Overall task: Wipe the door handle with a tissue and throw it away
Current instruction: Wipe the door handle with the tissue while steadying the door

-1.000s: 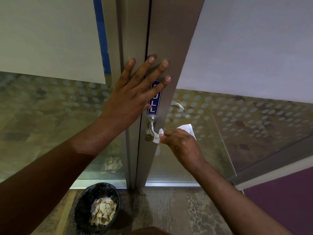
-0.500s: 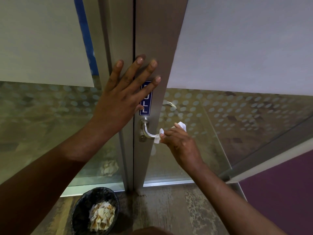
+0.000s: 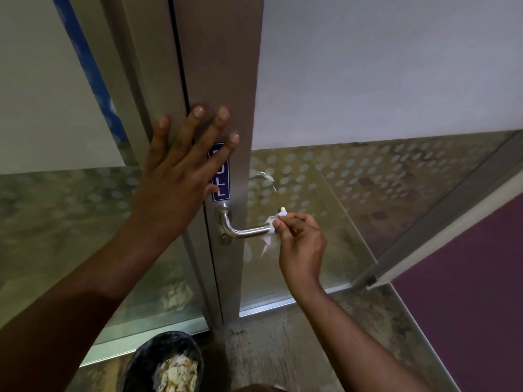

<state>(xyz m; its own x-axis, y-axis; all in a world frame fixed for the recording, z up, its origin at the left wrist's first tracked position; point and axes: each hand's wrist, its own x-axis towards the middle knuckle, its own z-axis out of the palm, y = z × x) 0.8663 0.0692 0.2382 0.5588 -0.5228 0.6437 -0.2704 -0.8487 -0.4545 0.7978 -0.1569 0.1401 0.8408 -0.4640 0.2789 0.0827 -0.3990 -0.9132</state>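
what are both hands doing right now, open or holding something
Left hand: open, flat against the door frame, holding nothing.
Right hand: closed on the tissue at the free end of the door handle.

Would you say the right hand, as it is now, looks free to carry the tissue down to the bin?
Probably yes. The right hand pinches the tissue at the handle's tip; the bin sits open below-left, though the left forearm crosses above it.

walls: frosted dotted glass panels [image 3: 368, 176] | frame: grey metal [image 3: 135, 66] | floor: worn concrete [image 3: 283, 349], purple carpet [image 3: 467, 292]
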